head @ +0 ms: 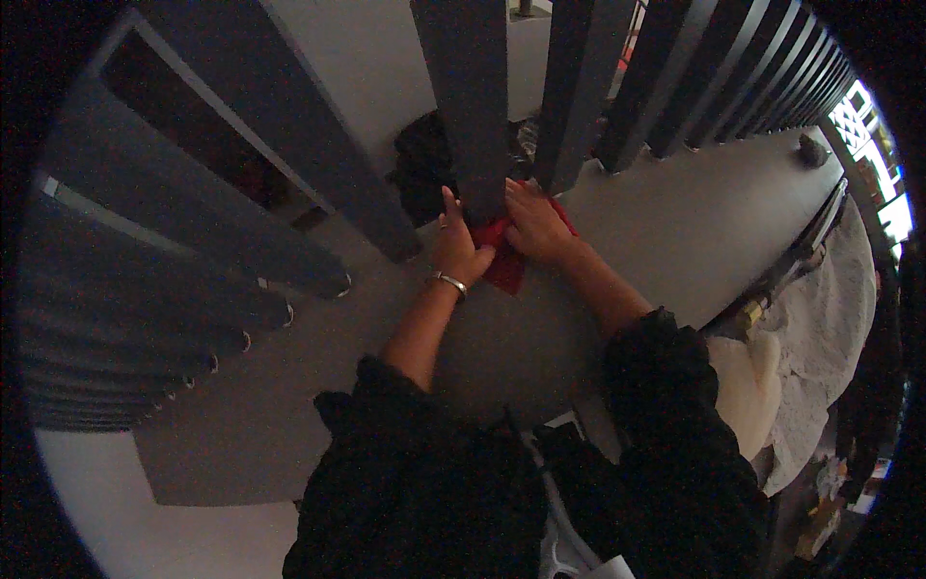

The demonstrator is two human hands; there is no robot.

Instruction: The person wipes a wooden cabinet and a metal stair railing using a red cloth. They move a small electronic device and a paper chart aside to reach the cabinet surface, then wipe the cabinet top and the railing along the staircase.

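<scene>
A tall dark grey slat (474, 108) stands in front of me, one of a row of vertical slats. At its foot is a crumpled red cloth (506, 271), partly under my fingers. My right hand (539, 228) presses the cloth against the slat's right side, fingers pointing up. At the lower left edge of the slat is my left hand (457, 242), a bracelet (452, 281) on its wrist. Its fingers point up and its thumb reaches the cloth; how firmly it grips is unclear. The slat's lower end is partly hidden by hands and cloth.
More slats (289, 130) run to the left, and others (658, 87) to the right. A dark bundle (423, 166) lies behind the middle slat. Light crumpled sheeting (817, 326) lies to the right, beyond the grey surface's edge. A small dark object (813, 150) sits at the far right.
</scene>
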